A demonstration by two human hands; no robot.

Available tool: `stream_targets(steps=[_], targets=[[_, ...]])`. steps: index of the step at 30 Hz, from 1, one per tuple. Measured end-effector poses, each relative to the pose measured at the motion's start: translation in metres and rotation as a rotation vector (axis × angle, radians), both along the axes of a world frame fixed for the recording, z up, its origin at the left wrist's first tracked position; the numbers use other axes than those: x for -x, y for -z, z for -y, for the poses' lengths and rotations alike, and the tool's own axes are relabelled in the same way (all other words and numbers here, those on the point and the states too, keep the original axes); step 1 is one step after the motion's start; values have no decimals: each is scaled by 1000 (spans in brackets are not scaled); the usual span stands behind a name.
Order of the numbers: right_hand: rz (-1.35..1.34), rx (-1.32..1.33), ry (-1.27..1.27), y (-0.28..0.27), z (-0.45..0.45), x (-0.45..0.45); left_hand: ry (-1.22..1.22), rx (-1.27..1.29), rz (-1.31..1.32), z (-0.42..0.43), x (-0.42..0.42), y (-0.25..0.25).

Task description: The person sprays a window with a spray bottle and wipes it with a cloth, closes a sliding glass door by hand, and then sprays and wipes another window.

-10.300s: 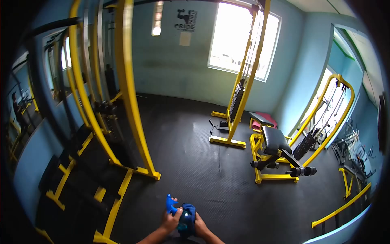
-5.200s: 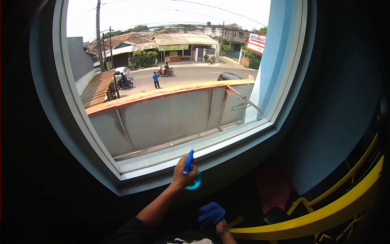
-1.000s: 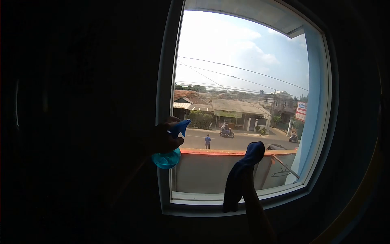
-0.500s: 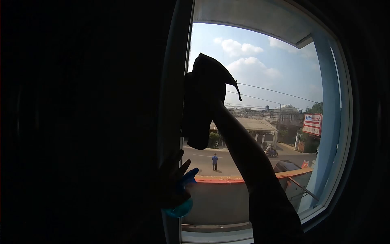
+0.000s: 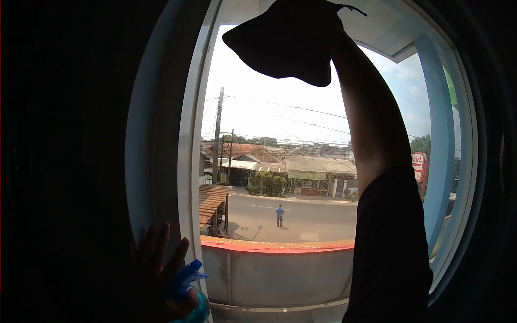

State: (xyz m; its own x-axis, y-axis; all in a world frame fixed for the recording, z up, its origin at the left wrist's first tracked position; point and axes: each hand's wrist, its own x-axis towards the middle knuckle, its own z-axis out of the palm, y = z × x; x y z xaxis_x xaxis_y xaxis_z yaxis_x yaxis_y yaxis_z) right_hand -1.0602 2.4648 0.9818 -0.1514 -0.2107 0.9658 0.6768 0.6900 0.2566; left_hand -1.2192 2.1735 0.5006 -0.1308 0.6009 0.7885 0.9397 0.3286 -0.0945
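A dark cloth is spread against the upper part of the window pane, seen as a silhouette. My right hand is on it, its fingers lost in the dark shape, with the arm raised across the glass. At the lower left, my left hand holds a spray bottle with a blue trigger head and blue-green liquid. Some fingers of that hand stretch up beside the window frame, while the others are round the bottle's neck.
Fine specks show on the middle of the pane. Outside are a low wall with a red-orange top, a road, a person in blue, roofs and a utility pole. Dark wall surrounds the window.
My right hand and the cloth have moved from the left edge of the window up to its top. My left hand has shifted down and left in view, still with the bottle.
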Motion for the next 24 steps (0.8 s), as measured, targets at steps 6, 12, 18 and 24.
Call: stream_targets(steps=[6, 12, 18, 24], targets=[[-138, 50, 102, 1, -104, -171, 163, -297, 182, -29, -9, 22], [-197, 70, -50, 48, -201, -359, 429, -427, 17, -103, -26, 71], [-238, 23, 170, 64, -335, -542, 841, -327, 749, -218, -188, 56], [-274, -48, 355, 87, -416, -661, 1036, -355, 1185, -274, -235, 22]])
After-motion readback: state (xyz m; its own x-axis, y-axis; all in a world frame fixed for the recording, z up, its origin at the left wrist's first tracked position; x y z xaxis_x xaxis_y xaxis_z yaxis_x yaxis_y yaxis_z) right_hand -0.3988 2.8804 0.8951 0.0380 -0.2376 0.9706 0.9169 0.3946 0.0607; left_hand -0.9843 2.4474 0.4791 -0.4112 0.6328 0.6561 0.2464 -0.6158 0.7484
